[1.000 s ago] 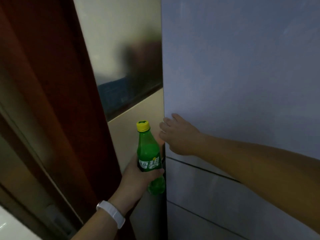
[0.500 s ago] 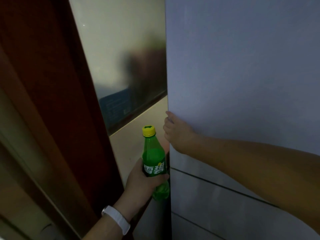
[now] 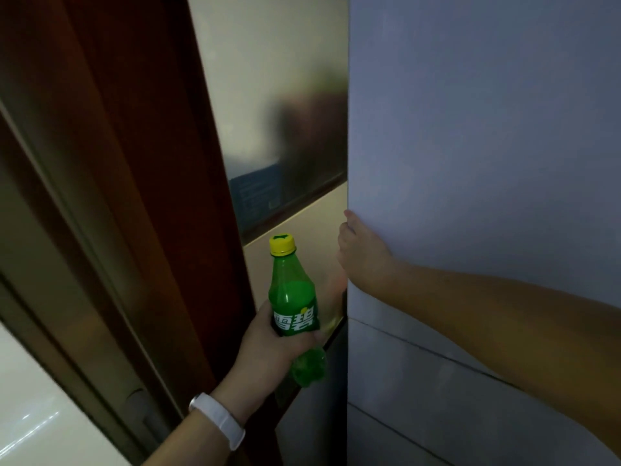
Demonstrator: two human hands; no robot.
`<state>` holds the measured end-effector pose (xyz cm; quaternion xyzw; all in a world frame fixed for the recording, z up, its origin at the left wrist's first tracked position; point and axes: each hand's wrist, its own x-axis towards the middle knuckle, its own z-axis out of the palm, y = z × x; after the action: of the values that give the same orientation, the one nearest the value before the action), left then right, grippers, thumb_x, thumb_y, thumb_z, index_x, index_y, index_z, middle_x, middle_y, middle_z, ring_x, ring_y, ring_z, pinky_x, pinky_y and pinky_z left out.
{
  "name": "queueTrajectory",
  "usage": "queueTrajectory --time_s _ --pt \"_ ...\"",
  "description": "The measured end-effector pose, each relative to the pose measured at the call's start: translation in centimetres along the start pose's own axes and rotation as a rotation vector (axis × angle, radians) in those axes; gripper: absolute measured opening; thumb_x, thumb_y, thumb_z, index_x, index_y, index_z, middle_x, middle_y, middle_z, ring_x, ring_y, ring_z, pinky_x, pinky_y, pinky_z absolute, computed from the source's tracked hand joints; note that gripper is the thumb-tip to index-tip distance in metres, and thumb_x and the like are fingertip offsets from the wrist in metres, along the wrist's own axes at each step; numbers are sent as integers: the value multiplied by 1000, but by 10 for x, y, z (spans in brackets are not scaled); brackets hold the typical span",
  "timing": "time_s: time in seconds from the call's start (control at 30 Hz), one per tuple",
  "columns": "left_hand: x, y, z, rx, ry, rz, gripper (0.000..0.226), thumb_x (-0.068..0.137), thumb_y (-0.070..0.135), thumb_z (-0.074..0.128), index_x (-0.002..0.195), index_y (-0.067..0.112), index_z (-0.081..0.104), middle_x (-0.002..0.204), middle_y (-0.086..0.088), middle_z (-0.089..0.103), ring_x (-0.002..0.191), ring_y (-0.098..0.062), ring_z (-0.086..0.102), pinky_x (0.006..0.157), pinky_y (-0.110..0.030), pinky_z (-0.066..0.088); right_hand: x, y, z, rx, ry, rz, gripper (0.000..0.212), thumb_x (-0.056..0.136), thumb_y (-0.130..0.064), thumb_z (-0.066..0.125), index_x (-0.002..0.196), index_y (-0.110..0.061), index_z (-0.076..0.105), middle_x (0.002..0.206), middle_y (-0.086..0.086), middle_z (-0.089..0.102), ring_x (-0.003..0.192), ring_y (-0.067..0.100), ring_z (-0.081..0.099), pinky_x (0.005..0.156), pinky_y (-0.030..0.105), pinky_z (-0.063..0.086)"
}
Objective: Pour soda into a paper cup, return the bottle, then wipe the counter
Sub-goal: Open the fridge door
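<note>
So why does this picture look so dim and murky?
Head view: the light is low, so the grey fridge door looks flat; the glass panel behind shows only smeared, blurred shapes; the green bottle stays sharp; the wide lens bends the door frame.

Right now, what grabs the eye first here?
The bright green soda bottle with its yellow cap, low in the middle, gripped upright by the left hand. Just right of it, the right hand curls round the edge of the big pale fridge door filling the right side.
</note>
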<state>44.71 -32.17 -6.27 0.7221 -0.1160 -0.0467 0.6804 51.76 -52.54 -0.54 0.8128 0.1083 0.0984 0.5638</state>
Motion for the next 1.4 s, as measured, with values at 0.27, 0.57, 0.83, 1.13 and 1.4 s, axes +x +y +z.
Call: queueTrajectory --time_s 0.27,0.57,0.83,1.13,1.4 --pt "-26 6 -8 15 24 1 57 65 -2 86 113 20 63 99 2 75 88 -10 71 66 -17 54 -31 -9 -14 54 249 -53 37 95 -32 46 122 -13 61 128 17 54 127 40 37 107 63 -17" --pt "-61 3 -20 81 68 -19 62 53 19 89 109 25 63 96 8 75 87 -10 72 71 -24 54 -64 -25 -40 164 492 -25 29 83 -24 49 98 -18 73 105 10 67 115 34 54 115 56 13" --pt "-81 6 -45 89 -16 35 49 65 1 87 103 20 63 90 7 76 80 -11 72 60 -17 53 -100 -47 -71 304 599 13 32 88 -14 40 92 -12 72 101 15 66 116 37 54 117 54 14" --pt "-116 -4 -92 90 -171 40 56 53 19 88 104 22 65 93 2 76 85 -16 73 75 -34 57 -142 -67 -117 290 512 119 29 89 -11 41 89 -10 69 102 16 66 112 36 57 113 55 17" --pt "-163 -24 -120 30 -322 26 54 59 8 91 106 19 65 96 -2 76 88 -19 72 74 -33 56 -203 -94 -179 327 356 235 17 81 -13 57 93 -9 69 113 19 61 118 38 50 110 61 26"
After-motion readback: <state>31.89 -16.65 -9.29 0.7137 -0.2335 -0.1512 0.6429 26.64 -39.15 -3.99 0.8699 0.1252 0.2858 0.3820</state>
